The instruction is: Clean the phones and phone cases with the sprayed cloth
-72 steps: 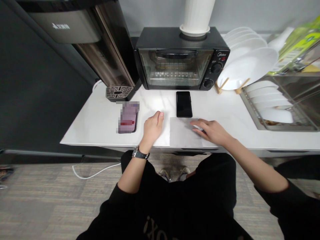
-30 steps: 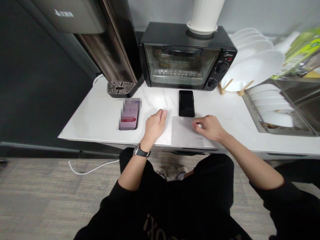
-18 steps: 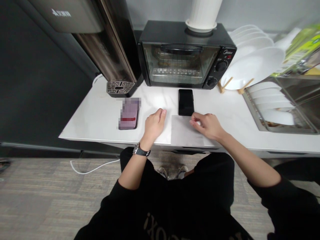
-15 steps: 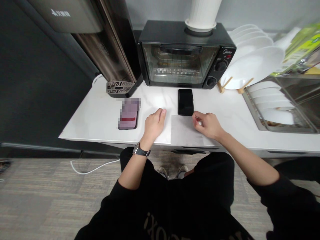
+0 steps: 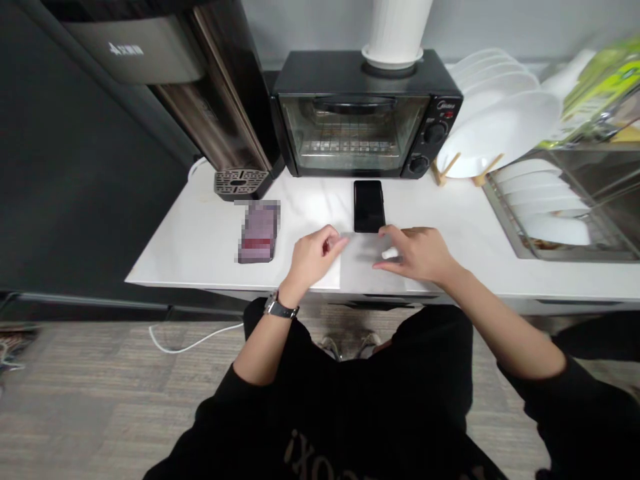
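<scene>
Counter (image 5: 185,240), right end out of frame. Oven (image 5: 350,133) at back. Right hand (image 5: 423,253) half open, thumb and forefinger apart, other fingers hidden. Left hand (image 5: 311,259) loosely curled; grip, if any, cannot tell. Grey sheet (image 5: 365,272) between hands, right side partly covered. Phone (image 5: 369,207) behind sheet. Small white thing (image 5: 390,253) at right palm, partly hidden, hold unclear

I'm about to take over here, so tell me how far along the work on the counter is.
Looks done: the pale grey sheet lies flat on the counter, by the black phone. In hand: a small white item is at the right hand; the left hand is near the sheet's left edge. Left: I can't tell; no clear mark shows on the sheet.
</scene>
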A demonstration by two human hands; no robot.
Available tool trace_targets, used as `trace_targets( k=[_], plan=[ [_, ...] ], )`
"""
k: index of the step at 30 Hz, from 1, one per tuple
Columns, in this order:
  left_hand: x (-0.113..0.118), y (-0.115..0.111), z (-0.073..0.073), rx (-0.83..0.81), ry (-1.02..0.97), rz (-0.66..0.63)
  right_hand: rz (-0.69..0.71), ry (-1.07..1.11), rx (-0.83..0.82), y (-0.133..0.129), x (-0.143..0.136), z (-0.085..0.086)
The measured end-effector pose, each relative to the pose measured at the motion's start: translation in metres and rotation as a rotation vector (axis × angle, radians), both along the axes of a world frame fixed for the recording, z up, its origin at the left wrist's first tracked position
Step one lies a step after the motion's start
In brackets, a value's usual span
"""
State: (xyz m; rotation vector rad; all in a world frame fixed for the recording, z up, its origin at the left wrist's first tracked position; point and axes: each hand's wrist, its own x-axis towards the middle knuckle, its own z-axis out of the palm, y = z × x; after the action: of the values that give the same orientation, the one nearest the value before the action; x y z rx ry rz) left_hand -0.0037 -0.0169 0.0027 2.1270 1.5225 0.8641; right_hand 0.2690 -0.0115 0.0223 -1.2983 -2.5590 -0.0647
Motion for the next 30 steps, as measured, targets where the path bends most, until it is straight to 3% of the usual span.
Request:
trace_targets(
  k=[3, 5, 11, 15, 19, 23, 27, 30],
  plan=[
    [0.015, -0.019, 0.011, -0.009, 0.007, -0.219, 0.098, -0.027, 0.075, -0.018, -0.003, 0.005],
    [0.029, -0.029, 0.018, 0.018, 0.054, -0.286, 0.139, 0.012, 0.08, -0.03, -0.006, 0.004],
    [0.068, -0.031, 0.033, 0.001, 0.165, -0.375, 0.047, 0.187, 0.068, -0.048, -0.001, -0.013],
    [0.078, -0.028, 0.038, -0.034, 0.137, -0.391, -0.036, 0.316, -0.051, -0.046, 0.005, -0.018],
    [0.081, -0.027, 0.042, -0.043, 0.017, -0.349, -0.073, 0.619, -0.199, -0.043, 0.002, -0.017],
    [0.078, -0.022, 0.043, -0.056, -0.015, -0.26, -0.17, 0.861, -0.183, -0.026, 0.011, -0.022],
    [0.066, -0.006, 0.037, -0.042, 0.143, -0.103, -0.363, 1.113, -0.07, 0.015, 0.043, -0.031],
    [0.062, 0.011, 0.031, -0.059, 0.373, 0.047, -0.471, 1.2, -0.015, 0.054, 0.068, -0.036]
  ],
)
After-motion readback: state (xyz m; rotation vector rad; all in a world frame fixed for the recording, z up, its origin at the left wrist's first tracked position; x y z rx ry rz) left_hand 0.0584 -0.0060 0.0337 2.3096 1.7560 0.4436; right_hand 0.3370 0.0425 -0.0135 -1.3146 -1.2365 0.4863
